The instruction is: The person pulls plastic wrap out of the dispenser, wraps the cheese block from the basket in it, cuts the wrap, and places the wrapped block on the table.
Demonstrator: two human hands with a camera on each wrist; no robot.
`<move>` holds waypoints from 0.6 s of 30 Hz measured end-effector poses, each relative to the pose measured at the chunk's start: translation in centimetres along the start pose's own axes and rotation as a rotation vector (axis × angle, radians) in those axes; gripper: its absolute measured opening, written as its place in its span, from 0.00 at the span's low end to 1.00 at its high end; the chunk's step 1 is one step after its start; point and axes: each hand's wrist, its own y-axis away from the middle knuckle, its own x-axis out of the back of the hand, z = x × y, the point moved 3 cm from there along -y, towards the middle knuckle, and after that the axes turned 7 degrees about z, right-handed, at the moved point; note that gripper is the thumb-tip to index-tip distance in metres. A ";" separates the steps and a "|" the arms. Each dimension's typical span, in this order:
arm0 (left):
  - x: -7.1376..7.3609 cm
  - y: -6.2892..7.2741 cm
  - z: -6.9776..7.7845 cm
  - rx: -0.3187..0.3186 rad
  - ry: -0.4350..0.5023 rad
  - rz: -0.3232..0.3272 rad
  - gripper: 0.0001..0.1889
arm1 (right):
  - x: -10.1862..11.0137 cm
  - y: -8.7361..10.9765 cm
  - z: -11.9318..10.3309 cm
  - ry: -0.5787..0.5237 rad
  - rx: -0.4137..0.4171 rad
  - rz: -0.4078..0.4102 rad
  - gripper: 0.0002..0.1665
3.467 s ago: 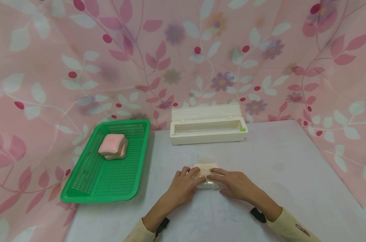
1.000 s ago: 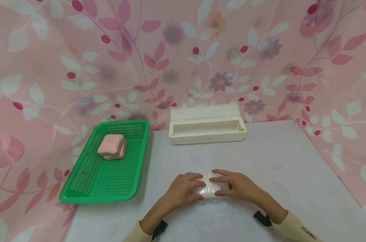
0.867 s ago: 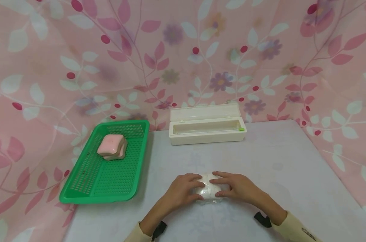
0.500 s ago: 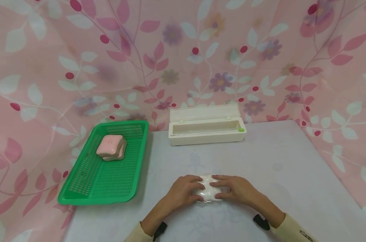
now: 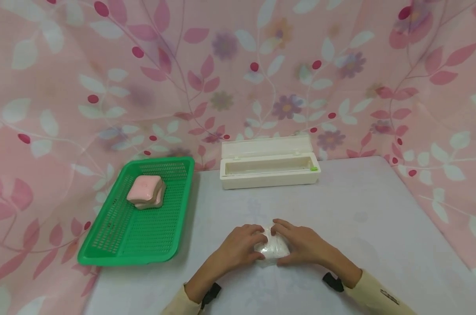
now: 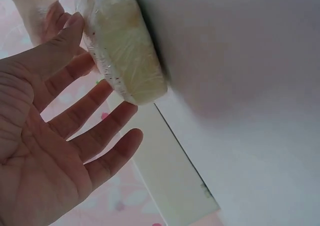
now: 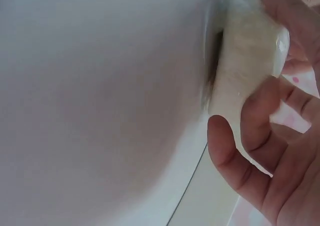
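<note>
A pale cream block (image 5: pixel 274 247), wrapped in clear cling film, sits on the table in front of me. Dark specks dot its upper face in the left wrist view. My left hand (image 5: pixel 239 247) rests along its left side, thumb and fingertips touching the film; the fingers look mostly straight in the left wrist view. From the right, my right hand (image 5: pixel 302 245) holds the block, fingers bent over the far top edge and thumb at the near side. The right wrist view shows the wrapped block (image 7: pixel 245 61) beside the right hand's curled fingers (image 7: pixel 260 111).
A long white cling-film box (image 5: pixel 271 178) with its lid raised stands behind the block; a green tab is at its right end. On the left, a green basket (image 5: pixel 155 245) holds pink-topped square blocks (image 5: pixel 145 189) stacked together. A floral curtain (image 5: pixel 238 87) hangs behind the table.
Compared with 3.5 seconds ago, the block looks whiter on top and lies slightly nearer me. Over the last half second, my right fingers have bent and shifted slightly left and up over it.
</note>
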 end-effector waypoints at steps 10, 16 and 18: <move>0.7 0.1 0.1 0.010 0.009 0.017 0.18 | 1.3 -0.1 0.5 0.009 -0.016 0.062 0.35; 1.1 0.2 0.2 0.027 0.010 0.027 0.18 | 4.1 1.8 3.0 -0.007 -0.113 0.104 0.37; 1.1 0.3 0.1 0.029 0.007 0.027 0.17 | 5.2 2.8 4.3 0.009 -0.156 0.112 0.37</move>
